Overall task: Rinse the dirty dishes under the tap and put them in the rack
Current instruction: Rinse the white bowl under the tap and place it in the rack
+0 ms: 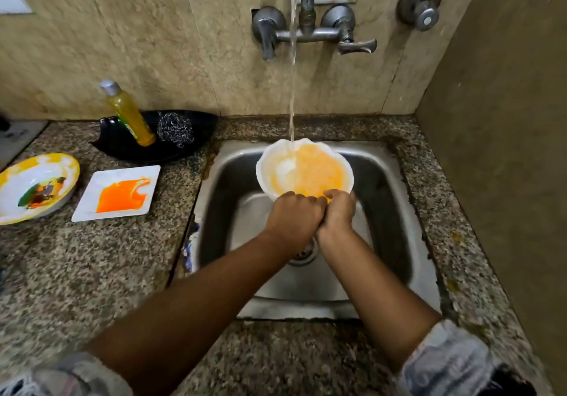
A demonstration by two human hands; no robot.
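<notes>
— So where was the bowl at that moment?

— Both hands had it over the steel sink [395, 187]. The left hand [293, 216] and the right hand [337, 214] were side by side, touching each other, each with fingers curled over the near rim of the white scalloped bowl [270, 162]. The bowl sat just beyond the knuckles, tilted toward the person, its inside smeared orange-yellow.

— Was water running?

— Yes. A stream of water [293, 58] fell from the wall tap [306, 24], which was well beyond and above the hands, and landed inside the bowl near its far edge.

— And the other dirty dishes?

— Well off to the left of the left hand, on the granite counter [92, 272]: a white square plate [92, 202] with an orange stain, and further left a round yellow-rimmed plate [46, 168] with dark and green leftovers.

— Anything else nearby?

— Beyond those plates, to the left of the hands, a black dish [122, 147] held a bottle of yellow dish soap [129, 113] leaning against its edge and a steel scrubber [175, 128] beside it.
</notes>
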